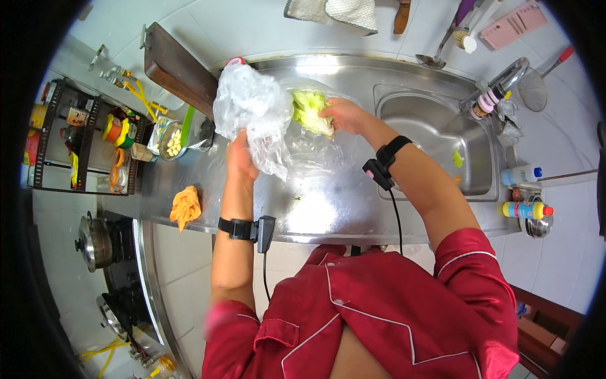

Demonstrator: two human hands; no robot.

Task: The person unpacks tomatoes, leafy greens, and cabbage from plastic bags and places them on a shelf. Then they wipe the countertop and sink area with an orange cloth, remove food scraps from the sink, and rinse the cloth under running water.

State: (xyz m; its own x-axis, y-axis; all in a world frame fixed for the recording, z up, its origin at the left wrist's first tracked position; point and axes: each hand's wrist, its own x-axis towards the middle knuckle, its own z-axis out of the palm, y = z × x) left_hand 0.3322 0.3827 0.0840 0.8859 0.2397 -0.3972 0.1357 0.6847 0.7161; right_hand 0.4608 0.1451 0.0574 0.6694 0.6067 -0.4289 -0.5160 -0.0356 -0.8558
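My left hand (241, 158) grips the lower edge of a crumpled clear plastic bag (253, 97) above the steel counter. To its right, my right hand (348, 116) holds a pale green head of lettuce (311, 111), fingers on its right side. Beneath and around the lettuce spreads more clear plastic (315, 156); whether it belongs to the same bag I cannot tell. The lettuce's underside is hidden.
A steel sink (435, 128) with a leaf scrap (457, 158) lies right. At left stand a bowl of peeled garlic cloves (174, 143), a dark wooden board (177, 68) and a spice rack (85, 137). An orange cloth (186, 207) lies at the counter's front edge (293, 237).
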